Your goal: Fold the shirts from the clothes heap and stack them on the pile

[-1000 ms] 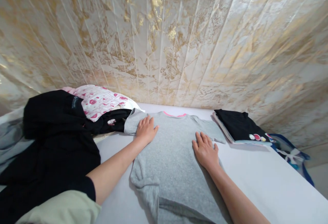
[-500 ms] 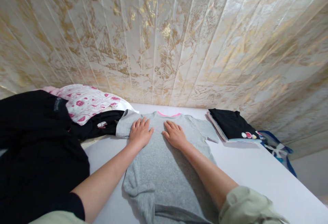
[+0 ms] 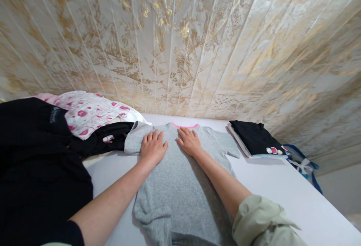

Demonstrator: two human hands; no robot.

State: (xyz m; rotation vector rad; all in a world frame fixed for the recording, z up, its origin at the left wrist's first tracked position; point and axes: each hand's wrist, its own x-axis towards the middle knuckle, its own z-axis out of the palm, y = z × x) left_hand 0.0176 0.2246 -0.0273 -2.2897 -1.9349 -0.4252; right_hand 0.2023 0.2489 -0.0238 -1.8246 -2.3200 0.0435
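Observation:
A grey short-sleeved T-shirt (image 3: 180, 186) with a pink neckline lies spread on the white table (image 3: 270, 189), its collar toward the wall. My left hand (image 3: 153, 146) rests flat on the shirt's upper left, near the left sleeve, fingers stretched out. Just below the collar, my right hand (image 3: 189, 141) also lies flat with its fingers extended. Neither hand grips the cloth. Toward me, the lower left side of the shirt is rumpled, and a darker fold shows at the bottom edge of the view.
Black clothing (image 3: 36, 163) is heaped on the left, beside a white garment with pink prints (image 3: 90, 112). Folded clothes with a black piece on top (image 3: 254, 137) lie at the right. Beyond them is a blue-edged bag (image 3: 306, 167). A gold-patterned wall covering (image 3: 180, 50) rises behind the table.
My right hand has slid slightly up and left, closer to the collar. My left hand stays almost in place on the shirt. The view has shifted a little.

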